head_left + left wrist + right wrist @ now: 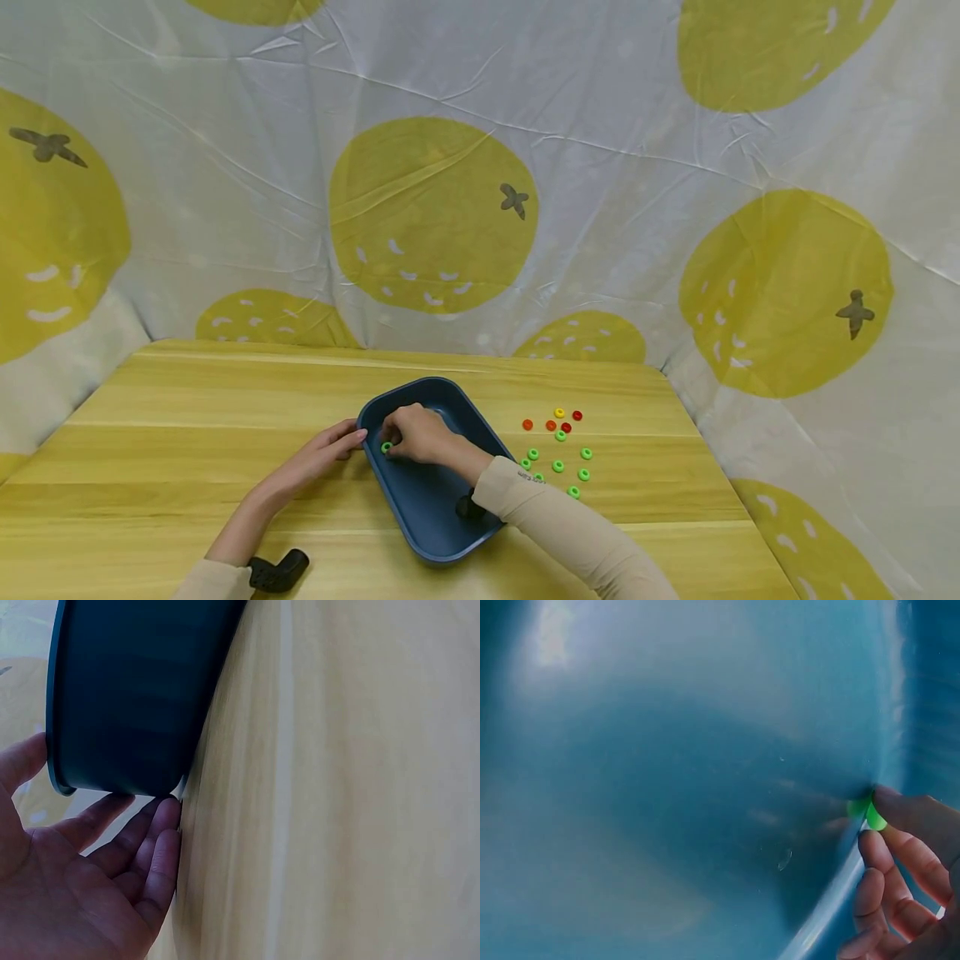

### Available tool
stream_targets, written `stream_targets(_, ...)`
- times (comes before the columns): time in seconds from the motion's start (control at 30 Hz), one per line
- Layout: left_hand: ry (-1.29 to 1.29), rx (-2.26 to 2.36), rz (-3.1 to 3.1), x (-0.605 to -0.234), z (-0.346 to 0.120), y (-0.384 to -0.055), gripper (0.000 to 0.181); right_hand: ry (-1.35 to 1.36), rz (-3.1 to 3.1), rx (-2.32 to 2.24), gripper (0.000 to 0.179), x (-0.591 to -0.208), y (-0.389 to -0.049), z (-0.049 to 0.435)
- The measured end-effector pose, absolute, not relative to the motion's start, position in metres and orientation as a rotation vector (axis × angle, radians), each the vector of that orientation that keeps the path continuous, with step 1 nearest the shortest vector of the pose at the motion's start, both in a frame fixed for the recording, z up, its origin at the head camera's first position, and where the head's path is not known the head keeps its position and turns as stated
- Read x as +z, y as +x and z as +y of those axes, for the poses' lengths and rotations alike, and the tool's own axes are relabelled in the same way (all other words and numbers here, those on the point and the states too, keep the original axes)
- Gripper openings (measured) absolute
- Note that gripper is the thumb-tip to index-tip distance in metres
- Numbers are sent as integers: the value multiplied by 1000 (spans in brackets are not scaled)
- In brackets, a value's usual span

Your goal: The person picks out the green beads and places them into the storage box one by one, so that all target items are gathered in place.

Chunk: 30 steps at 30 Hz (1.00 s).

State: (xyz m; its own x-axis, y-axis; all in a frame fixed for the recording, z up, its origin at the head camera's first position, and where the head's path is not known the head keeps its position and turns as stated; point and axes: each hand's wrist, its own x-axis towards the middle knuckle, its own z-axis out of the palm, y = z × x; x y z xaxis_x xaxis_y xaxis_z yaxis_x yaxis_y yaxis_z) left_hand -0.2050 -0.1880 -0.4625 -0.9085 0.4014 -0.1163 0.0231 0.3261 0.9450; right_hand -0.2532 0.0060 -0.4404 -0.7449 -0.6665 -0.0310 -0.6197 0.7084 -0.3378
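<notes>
While left hand [318, 456] touches blue tray [423, 504], right hand [422, 435] inside, pinching green bead [876, 818]

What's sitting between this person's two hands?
In the head view, the side of the blue tray and a green ring inside it, at the right hand; the left hand touches the tray from outside.
</notes>
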Motion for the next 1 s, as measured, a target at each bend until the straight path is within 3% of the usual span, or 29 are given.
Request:
stream_targets(0.43,344,1601,2265,-462,-187,-205,59,-1071,2773,-557,20,-424,-256,16)
stream_targets(1.0,350,1599,2280,-459,-186,-203,59,-994,2720,-1060,23,-377,-266,60)
